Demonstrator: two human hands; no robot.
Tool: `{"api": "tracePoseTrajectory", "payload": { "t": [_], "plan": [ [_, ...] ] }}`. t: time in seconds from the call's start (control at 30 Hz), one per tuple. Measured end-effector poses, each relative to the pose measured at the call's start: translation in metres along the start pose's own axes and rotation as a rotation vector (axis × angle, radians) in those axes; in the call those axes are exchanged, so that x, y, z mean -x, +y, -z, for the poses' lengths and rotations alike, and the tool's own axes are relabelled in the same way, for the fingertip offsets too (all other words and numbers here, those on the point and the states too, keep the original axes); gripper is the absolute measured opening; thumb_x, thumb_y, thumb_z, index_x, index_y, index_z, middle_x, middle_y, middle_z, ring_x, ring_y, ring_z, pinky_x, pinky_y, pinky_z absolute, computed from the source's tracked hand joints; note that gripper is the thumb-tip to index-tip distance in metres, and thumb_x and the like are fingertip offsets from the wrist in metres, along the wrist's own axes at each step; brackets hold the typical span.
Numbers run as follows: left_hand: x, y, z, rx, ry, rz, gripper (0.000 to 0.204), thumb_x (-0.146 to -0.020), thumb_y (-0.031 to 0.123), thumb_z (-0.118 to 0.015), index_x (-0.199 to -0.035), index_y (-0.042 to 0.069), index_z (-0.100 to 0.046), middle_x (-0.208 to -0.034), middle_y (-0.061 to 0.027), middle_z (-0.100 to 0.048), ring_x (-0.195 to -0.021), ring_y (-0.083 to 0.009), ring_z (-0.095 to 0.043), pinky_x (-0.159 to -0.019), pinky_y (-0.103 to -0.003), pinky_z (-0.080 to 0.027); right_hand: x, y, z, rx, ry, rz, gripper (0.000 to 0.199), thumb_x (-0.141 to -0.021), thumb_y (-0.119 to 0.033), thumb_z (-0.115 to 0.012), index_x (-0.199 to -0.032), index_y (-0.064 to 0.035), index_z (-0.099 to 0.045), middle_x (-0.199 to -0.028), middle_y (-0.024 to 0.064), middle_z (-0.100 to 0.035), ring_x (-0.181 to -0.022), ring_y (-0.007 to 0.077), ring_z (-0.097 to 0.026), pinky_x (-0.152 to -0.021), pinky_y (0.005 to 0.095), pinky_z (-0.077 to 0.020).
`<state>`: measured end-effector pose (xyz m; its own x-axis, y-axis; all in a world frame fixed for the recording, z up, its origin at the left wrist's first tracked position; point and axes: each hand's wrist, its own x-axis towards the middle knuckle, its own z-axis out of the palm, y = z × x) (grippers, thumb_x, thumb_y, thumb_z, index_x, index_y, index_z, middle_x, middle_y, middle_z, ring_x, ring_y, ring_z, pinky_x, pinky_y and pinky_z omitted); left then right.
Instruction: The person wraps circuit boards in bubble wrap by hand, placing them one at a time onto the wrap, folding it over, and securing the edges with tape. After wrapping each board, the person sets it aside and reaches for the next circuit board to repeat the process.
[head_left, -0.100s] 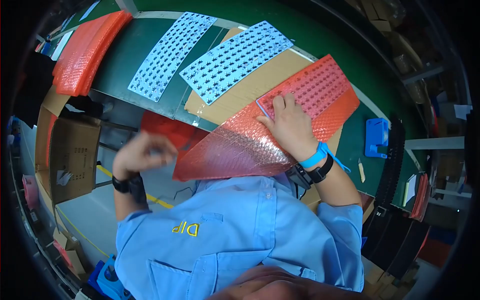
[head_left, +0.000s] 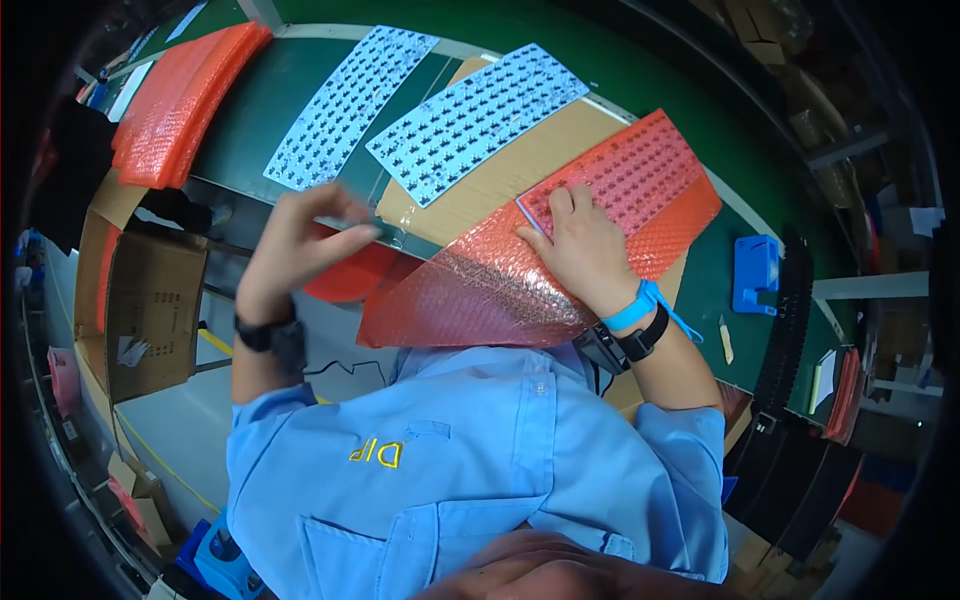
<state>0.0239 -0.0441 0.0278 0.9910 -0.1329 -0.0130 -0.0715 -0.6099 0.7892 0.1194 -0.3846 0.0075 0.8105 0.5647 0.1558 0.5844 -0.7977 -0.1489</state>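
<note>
A pale blue keyboard circuit board lies under a red translucent bubble-wrap bag [head_left: 470, 290], its dotted pattern showing through the film. My right hand [head_left: 590, 250] holds the bag and board down, closed on them near the board's left end, fingers bent on top and thumb to the side. The bag's loose part spreads toward my body. My left hand [head_left: 310, 240] is raised left of the bag, empty, thumb and fingers apart. In this view it is near the lower end of a bare keyboard board [head_left: 350, 105]. Another bare keyboard board [head_left: 475, 125] rests on brown cardboard [head_left: 430, 220].
A stack of red bubble-wrap bags [head_left: 185, 110] lies at the table's far left. Below it stands an open carton [head_left: 150, 310]. To the right are a blue tool holder [head_left: 757, 275], a small knife [head_left: 726, 340] and a black strip [head_left: 785, 330].
My left hand has moved up and forward from beside the bag's near corner, its thumb and fingers spreading. My right hand stays on the bag and board.
</note>
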Motion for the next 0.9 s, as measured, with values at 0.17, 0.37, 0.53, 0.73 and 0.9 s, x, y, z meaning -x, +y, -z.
{"api": "tracePoseTrajectory", "payload": {
  "t": [0.17,0.37,0.53,0.73,0.9],
  "plan": [
    [-0.066,0.014,-0.046,-0.914,0.572,-0.488,0.082,-0.066,0.032,-0.087,-0.132,0.003,-0.047,-0.108,-0.0238,-0.064,-0.093,-0.0368,-0.065,-0.079,-0.042,-0.052,0.014,-0.003,0.004,-0.078,0.055,-0.003,0.056,-0.082,-0.046,-0.074,-0.108,-0.0009,-0.052,-0.104,0.0208,-0.054,-0.082,0.039,-0.064,-0.066,0.0468,-0.0553],
    [-0.06,0.026,-0.047,-0.416,0.304,-0.057,0.085,-0.062,0.034,-0.086,-0.131,0.003,-0.045,-0.118,-0.0251,-0.059,-0.106,-0.0413,-0.06,-0.089,-0.044,-0.05,0.02,0.028,-0.002,-0.393,0.033,0.123,0.054,-0.086,-0.046,-0.071,-0.114,-0.0038,-0.052,-0.109,0.0166,-0.056,-0.094,0.0315,-0.062,-0.071,0.0394,-0.0555],
    [-0.043,0.075,-0.056,-0.187,0.27,-0.013,0.08,-0.063,0.033,-0.084,-0.125,0.001,-0.046,-0.118,-0.0248,-0.056,-0.108,-0.0395,-0.058,-0.089,-0.043,-0.049,-0.012,0.08,0.039,-1.371,0.173,-0.372,0.048,-0.096,-0.043,-0.062,-0.126,-0.0076,-0.049,-0.111,0.007,-0.058,-0.096,0.0186,-0.062,-0.075,0.0318,-0.0543],
    [-0.055,0.113,-0.127,-0.283,0.308,-0.374,0.092,-0.06,0.036,-0.09,-0.13,-0.001,-0.043,-0.12,-0.0242,-0.055,-0.111,-0.0411,-0.054,-0.094,-0.046,-0.046,-0.055,0.174,0.077,-1.341,0.401,-0.529,0.05,-0.091,-0.022,-0.073,-0.133,-0.0022,-0.054,-0.106,0.0052,-0.067,-0.094,0.0151,-0.066,-0.079,0.0289,-0.0545],
    [-0.071,0.097,-0.156,-0.218,0.355,-0.471,0.096,-0.059,0.03,-0.092,-0.134,-0.005,-0.044,-0.121,-0.0252,-0.056,-0.105,-0.0387,-0.058,-0.094,-0.044,-0.046,-0.053,0.232,0.031,-1.298,0.319,-0.526,0.041,-0.087,-0.013,-0.075,-0.123,0.0018,-0.063,-0.104,0.0081,-0.07,-0.094,0.0158,-0.067,-0.081,0.0294,-0.0538]
  ]
}}
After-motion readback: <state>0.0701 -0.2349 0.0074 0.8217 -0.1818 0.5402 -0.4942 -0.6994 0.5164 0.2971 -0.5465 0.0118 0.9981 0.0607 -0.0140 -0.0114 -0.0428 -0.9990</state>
